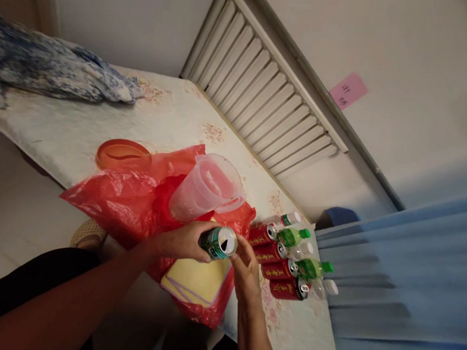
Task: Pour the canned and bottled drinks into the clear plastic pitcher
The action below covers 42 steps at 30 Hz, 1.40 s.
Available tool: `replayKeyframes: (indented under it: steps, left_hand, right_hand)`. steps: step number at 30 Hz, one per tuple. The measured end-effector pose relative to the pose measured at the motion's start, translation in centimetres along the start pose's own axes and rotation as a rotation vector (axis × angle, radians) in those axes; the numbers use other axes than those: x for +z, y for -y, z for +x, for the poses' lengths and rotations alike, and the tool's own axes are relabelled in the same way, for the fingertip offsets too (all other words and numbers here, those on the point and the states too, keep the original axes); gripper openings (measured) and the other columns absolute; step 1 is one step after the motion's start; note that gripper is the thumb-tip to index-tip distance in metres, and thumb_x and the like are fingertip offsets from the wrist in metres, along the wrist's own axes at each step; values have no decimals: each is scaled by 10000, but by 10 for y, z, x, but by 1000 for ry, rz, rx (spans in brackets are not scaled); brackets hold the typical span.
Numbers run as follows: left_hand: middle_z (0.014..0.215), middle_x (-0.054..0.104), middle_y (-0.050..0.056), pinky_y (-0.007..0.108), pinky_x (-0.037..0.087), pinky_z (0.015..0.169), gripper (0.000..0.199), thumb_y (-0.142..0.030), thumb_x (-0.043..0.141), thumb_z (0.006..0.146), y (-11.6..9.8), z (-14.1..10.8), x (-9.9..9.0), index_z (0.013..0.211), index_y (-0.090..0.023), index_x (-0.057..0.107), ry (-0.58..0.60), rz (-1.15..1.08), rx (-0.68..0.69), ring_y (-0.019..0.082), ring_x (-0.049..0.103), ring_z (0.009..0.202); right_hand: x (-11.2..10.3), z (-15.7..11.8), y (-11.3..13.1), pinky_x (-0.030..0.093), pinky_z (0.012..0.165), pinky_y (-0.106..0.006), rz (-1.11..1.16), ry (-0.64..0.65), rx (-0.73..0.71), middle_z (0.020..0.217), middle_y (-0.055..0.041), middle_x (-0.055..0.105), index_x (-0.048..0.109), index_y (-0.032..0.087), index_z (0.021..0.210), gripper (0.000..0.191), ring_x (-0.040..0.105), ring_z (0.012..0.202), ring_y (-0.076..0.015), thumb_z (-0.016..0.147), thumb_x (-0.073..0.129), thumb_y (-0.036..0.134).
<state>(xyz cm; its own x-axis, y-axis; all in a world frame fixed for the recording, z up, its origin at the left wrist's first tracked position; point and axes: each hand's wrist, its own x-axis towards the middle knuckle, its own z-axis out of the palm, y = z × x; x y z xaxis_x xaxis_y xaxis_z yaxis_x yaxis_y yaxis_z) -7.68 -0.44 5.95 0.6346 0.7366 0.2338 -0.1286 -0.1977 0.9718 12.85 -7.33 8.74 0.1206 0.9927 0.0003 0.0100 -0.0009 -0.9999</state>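
A dark green drink can [211,244] with its top opened tilts toward me above the table. My left hand [186,240] is closed around its left side. At the right edge of the can, my right hand [247,269] has its fingers bent against the rim and side. Just beyond my hands stands a translucent plastic jug [194,191], leaning, on a red plastic bag [130,204]. Below the can lies a folded yellow cloth [198,283] with a purple edge, partly covered by my hands. An orange-red round lid [124,154] rests behind the bag.
Several red cans [276,270] line up on the right of the flowered tablecloth [173,116], beside green plastic bottles [309,268] and clear ones with white caps. A blue-white patterned fabric [59,69] lies far left. A radiator [265,80] and a blue curtain [404,269] border the table.
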Motion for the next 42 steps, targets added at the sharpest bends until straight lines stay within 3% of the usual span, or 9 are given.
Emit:
replayKeyframes:
  steps: [4,10,22,26,28,32,34,38,42]
  left_hand:
    - [1234,667,43,367,474,1002,715,-166,742,611,6,1,2,1300,-209,557,22,-14,28,267,602,1157]
    - [1213,674,39,358,490,995,643,-190,730,654,4,5,10,1273,-204,556,42,-46,16,263,617,1144]
    - [1287,655,51,358,468,1037,589,-251,710,719,2,10,48,1284,-232,547,4,138,53,245,603,1174]
    - [1438,541,115,437,389,1129,784,-294,751,665,17,7,63,1386,-217,452,-44,254,36,290,504,1319]
    - [1422,547,138,464,384,1131,706,-326,713,711,29,7,68,1363,-204,472,-152,348,0,298,505,1318]
    - [1170,652,129,438,496,986,419,-355,535,859,47,7,73,1233,-168,550,-317,549,1,260,637,1064]
    - [1087,662,113,414,518,921,338,-336,462,899,53,7,75,1173,-170,572,-320,656,-19,244,646,964]
    - [1036,663,124,424,467,972,243,-254,418,890,59,7,82,1004,-184,621,-260,932,4,282,602,1041]
    - [988,649,131,434,456,922,267,-290,374,938,60,8,90,953,-174,615,-273,1143,-14,297,586,983]
  right_hand:
    - [17,-25,0,498,1009,-431,-7,157,7,1312,-88,648,578,236,1331,645,628,1181,-293,733,795,339]
    - [30,-23,-1,520,992,-390,-170,-1,-48,1252,-63,677,591,223,1301,677,637,1157,-281,666,820,280]
    - [21,-35,5,557,850,-323,-267,-197,-3,1072,-47,737,660,175,1162,567,680,995,-248,622,781,301]
    - [1,-47,10,545,850,-318,-278,-233,-1,1001,-41,750,685,163,1090,472,686,939,-238,635,751,270]
    - [-15,-53,10,545,848,-320,-239,-258,2,1000,-42,753,685,164,1087,474,687,941,-239,630,759,267]
    - [-52,-66,6,545,859,-340,-171,-315,-14,1025,-51,754,682,167,1111,510,687,953,-243,623,789,269]
    - [-71,-73,3,541,876,-345,-165,-359,-32,1049,-53,750,687,173,1120,522,684,974,-244,620,798,274]
    - [-109,-90,0,548,853,-340,-198,-455,-27,1048,-54,748,693,178,1126,540,681,988,-252,610,805,292]
    - [-147,-107,-4,531,902,-357,-222,-545,-32,1060,-66,747,684,157,1138,563,677,1006,-259,604,797,293]
